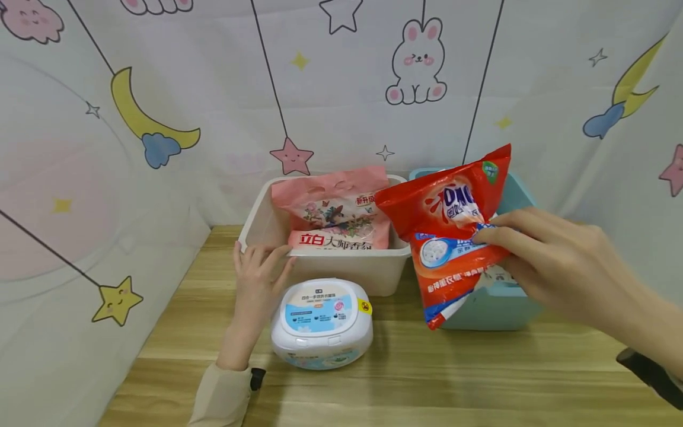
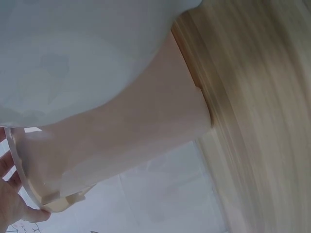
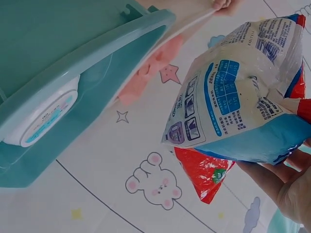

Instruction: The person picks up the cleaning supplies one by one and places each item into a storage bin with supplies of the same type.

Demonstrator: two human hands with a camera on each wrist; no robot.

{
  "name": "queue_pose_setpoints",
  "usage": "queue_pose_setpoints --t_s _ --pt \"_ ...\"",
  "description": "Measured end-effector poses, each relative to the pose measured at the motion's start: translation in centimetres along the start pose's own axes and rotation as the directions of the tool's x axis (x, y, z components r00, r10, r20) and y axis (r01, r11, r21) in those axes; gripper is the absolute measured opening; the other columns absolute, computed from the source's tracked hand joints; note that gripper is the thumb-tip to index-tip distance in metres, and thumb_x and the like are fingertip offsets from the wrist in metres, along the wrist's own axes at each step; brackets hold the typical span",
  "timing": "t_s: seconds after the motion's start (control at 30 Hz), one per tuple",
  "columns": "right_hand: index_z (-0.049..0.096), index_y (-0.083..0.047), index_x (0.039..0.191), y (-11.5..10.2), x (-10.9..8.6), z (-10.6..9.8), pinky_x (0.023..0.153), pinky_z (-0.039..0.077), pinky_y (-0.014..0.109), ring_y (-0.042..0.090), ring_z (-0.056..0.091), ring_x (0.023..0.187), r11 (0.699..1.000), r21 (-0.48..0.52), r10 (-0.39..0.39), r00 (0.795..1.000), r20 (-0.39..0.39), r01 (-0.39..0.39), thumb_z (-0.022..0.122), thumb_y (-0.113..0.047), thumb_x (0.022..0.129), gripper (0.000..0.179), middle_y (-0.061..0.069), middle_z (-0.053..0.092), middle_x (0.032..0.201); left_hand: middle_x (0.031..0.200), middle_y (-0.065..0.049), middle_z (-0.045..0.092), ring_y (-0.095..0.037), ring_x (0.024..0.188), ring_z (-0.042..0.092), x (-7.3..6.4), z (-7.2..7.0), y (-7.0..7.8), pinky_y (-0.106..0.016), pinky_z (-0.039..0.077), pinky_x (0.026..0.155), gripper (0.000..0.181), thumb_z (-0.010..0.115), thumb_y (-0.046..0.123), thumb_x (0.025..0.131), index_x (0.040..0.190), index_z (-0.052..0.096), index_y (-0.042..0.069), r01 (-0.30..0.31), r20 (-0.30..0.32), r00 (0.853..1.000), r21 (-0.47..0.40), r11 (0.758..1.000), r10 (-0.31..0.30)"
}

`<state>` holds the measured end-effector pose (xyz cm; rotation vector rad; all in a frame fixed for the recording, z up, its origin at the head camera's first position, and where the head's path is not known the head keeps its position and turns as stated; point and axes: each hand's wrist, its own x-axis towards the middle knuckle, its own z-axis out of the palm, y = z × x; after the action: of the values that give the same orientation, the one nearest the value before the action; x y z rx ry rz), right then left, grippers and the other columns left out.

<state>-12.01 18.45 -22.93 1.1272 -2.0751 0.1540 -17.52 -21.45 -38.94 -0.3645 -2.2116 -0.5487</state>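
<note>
My right hand (image 1: pixel 555 261) pinches a red OMO laundry powder bag (image 1: pixel 453 207) by its right side, tilted in front of and above the teal bin (image 1: pixel 488 308). Its white and blue printed back (image 3: pixel 228 92) faces the right wrist view. My left hand (image 1: pixel 258 276) holds the front left rim of the white bin (image 1: pixel 341 273), fingers over the edge. Inside that bin stands a pink detergent bag (image 1: pixel 341 207), its lower part hidden by the front wall. Close beside my left hand, a white lidded tub (image 1: pixel 322 326) stands in front of the white bin.
Another white container (image 3: pixel 46 119) with a blue label lies inside the teal bin. Wood-grain table (image 1: pixel 427 379) extends in front of the bins. A printed cloth (image 1: pixel 331 112) with stars and a rabbit hangs close behind them and along both sides.
</note>
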Motion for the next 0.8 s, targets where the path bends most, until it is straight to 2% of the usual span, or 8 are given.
queue_pose_setpoints --t_s 0.1,0.33,0.43,0.47,0.53,0.57,0.8 --pt "0.070 -0.010 0.102 0.2 0.6 0.4 0.049 0.054 0.041 0.017 0.061 0.071 1.000 0.015 -0.015 1.000 -0.014 0.015 0.032 -0.050 0.102 0.056 0.005 0.067 0.090 0.099 -0.013 0.063 -0.035 0.104 0.053 0.0 0.0 0.0 -0.070 0.015 0.111 0.025 0.075 0.018 0.083 0.105 0.069 0.009 -0.001 -0.003 1.000 0.001 1.000 0.001" --pt "0.068 -0.010 0.102 0.5 2.0 1.0 0.051 0.055 0.042 0.017 0.061 0.078 0.999 0.044 -0.033 0.999 0.035 0.032 0.030 -0.047 0.101 0.054 0.006 0.066 0.092 0.100 -0.013 0.063 -0.035 0.105 0.053 0.0 -0.1 0.0 -0.069 0.014 0.111 0.025 0.075 0.018 0.083 0.106 0.069 0.009 0.013 0.012 1.000 0.002 1.000 -0.013" --pt "0.068 -0.010 0.102 0.7 2.7 1.4 0.052 0.056 0.042 0.019 0.061 0.081 0.998 0.058 -0.042 0.998 0.056 0.039 0.062 -0.032 0.092 0.025 0.006 0.067 0.094 0.100 -0.013 0.063 -0.035 0.105 0.053 -0.1 -0.2 0.0 -0.069 0.014 0.112 0.025 0.075 0.017 0.083 0.105 0.069 0.010 0.014 0.009 1.000 0.000 1.000 -0.014" --pt "0.068 -0.010 0.102 0.9 3.0 1.5 0.051 0.056 0.041 0.019 0.062 0.082 0.997 0.059 -0.044 0.997 0.061 0.041 0.071 -0.025 0.085 0.023 0.006 0.067 0.094 0.100 -0.013 0.063 -0.035 0.105 0.053 -0.1 -0.2 0.0 -0.069 0.014 0.112 0.024 0.075 0.017 0.083 0.105 0.069 0.010 0.012 0.004 1.000 -0.001 1.000 -0.012" --pt "0.068 -0.010 0.102 1.1 3.5 1.9 0.050 0.055 0.040 0.020 0.063 0.084 0.997 0.062 -0.045 0.997 0.067 0.041 0.082 -0.011 0.070 0.035 0.007 0.067 0.095 0.099 -0.013 0.064 -0.035 0.104 0.054 -0.1 -0.1 0.0 -0.069 0.014 0.112 0.024 0.075 0.018 0.082 0.104 0.070 0.009 0.007 -0.008 1.000 -0.007 1.000 -0.007" --pt "0.068 -0.010 0.101 1.2 3.7 2.0 0.050 0.055 0.039 0.021 0.063 0.085 0.997 0.064 -0.043 0.997 0.069 0.039 0.085 -0.004 0.061 0.044 0.007 0.068 0.095 0.098 -0.013 0.064 -0.035 0.103 0.054 -0.1 0.0 0.0 -0.069 0.014 0.112 0.024 0.075 0.018 0.082 0.104 0.070 0.009 0.003 -0.015 1.000 -0.011 1.000 -0.003" --pt "0.067 -0.011 0.102 1.9 5.3 3.0 0.054 0.057 0.043 0.023 0.064 0.086 0.998 0.068 -0.024 0.995 0.097 0.018 0.085 -0.002 0.062 0.044 0.008 0.068 0.096 0.098 -0.013 0.063 -0.034 0.103 0.054 0.1 0.0 -0.1 -0.068 0.014 0.112 0.023 0.073 0.020 0.084 0.104 0.070 0.008 -0.003 -0.023 1.000 -0.017 1.000 0.003"
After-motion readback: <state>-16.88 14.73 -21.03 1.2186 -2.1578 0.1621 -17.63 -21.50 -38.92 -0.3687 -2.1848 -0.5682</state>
